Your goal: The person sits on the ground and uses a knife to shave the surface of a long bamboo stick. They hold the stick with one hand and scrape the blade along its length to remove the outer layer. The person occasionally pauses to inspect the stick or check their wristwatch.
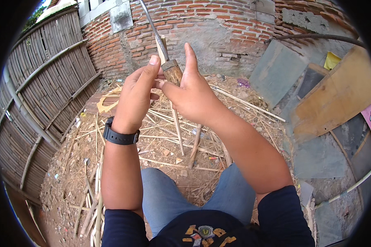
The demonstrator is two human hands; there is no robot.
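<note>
In front of me, my right hand (189, 88) grips the thick wooden handle (173, 71) of a long knife, one digit stretched upward beside it. The knife's narrow dark blade (152, 26), apparently seen edge-on, runs up and away to the left and bends slightly. A pale split bamboo strip (177, 127) passes by the handle, its lower end slanting down between my knees and its upper end beside the blade. My left hand (138, 88), with a black watch on the wrist, is closed around the strip next to the handle, thumb upward. The fingers of both hands meet and partly hide the strip.
Bamboo strips (98, 193) and shavings litter the ground, with a short stick (196, 144) before my knees. A woven bamboo fence (41, 78) stands left and a brick wall (218, 24) ahead. Grey sheets (278, 72) and a brown board (338, 94) lean at right.
</note>
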